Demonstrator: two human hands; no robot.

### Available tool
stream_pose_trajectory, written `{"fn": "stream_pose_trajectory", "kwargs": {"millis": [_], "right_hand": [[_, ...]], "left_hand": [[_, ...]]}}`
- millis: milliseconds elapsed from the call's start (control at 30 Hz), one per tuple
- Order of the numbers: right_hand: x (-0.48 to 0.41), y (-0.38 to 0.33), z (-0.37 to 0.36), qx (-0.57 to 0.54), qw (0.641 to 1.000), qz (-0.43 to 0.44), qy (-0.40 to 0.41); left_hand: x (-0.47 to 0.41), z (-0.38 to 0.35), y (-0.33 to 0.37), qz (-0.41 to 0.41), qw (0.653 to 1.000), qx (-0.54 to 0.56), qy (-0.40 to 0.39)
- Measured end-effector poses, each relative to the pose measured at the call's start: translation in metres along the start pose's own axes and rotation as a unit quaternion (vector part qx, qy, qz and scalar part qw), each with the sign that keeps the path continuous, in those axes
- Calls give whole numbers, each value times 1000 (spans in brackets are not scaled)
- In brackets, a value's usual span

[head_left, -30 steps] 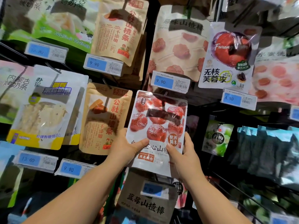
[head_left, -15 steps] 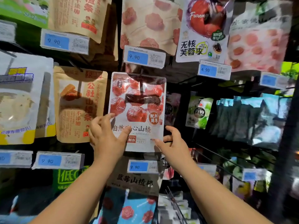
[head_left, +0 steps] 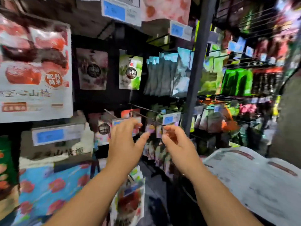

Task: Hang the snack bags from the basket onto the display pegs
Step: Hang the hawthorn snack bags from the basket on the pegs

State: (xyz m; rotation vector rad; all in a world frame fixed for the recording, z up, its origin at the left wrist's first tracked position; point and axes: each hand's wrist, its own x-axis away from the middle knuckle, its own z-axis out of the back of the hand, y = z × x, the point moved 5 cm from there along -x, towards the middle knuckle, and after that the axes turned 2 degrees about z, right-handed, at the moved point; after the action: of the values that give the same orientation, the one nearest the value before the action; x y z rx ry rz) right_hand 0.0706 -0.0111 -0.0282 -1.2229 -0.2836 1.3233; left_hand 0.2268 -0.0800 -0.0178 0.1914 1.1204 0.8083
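The white snack bag with red hawthorn rounds (head_left: 35, 70) hangs on a peg at the upper left, with neither hand on it. My left hand (head_left: 126, 142) and my right hand (head_left: 178, 144) are in the middle of the view, both holding nothing, fingers loosely curled. They hover in front of a lower row of pegs (head_left: 146, 111) with price tags. At the lower right lies a pile of white snack bags (head_left: 254, 176); I cannot make out the basket under them. The frame is blurred by head motion.
Green and pink bags (head_left: 130, 70) and a row of pale blue bags (head_left: 167, 74) hang at mid height. A dark vertical rack post (head_left: 195, 70) stands just right of my hands. Beyond it are more pegs with green bags (head_left: 236, 82). A blue floral bag (head_left: 53, 188) hangs low left.
Both hands have let go of the hawthorn bag, which stays hanging on its peg. My view has swung right and down, and the hands have dropped away from the bag.
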Motion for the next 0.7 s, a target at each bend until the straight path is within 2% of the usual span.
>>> {"fn": "stream_pose_trajectory", "kwargs": {"millis": [167, 267, 433, 533, 700], "right_hand": [[44, 45, 95, 129, 990, -59, 0], [75, 66, 154, 194, 975, -105, 22], [113, 102, 222, 318, 929, -184, 32], [126, 119, 233, 340, 913, -224, 12], [136, 129, 232, 367, 900, -236, -16]], "left_hand": [[40, -124, 57, -58, 974, 64, -212], [70, -175, 94, -91, 943, 95, -304], [105, -230, 128, -140, 884, 103, -435], [116, -241, 132, -127, 855, 114, -490], [121, -240, 126, -150, 831, 100, -526]]}}
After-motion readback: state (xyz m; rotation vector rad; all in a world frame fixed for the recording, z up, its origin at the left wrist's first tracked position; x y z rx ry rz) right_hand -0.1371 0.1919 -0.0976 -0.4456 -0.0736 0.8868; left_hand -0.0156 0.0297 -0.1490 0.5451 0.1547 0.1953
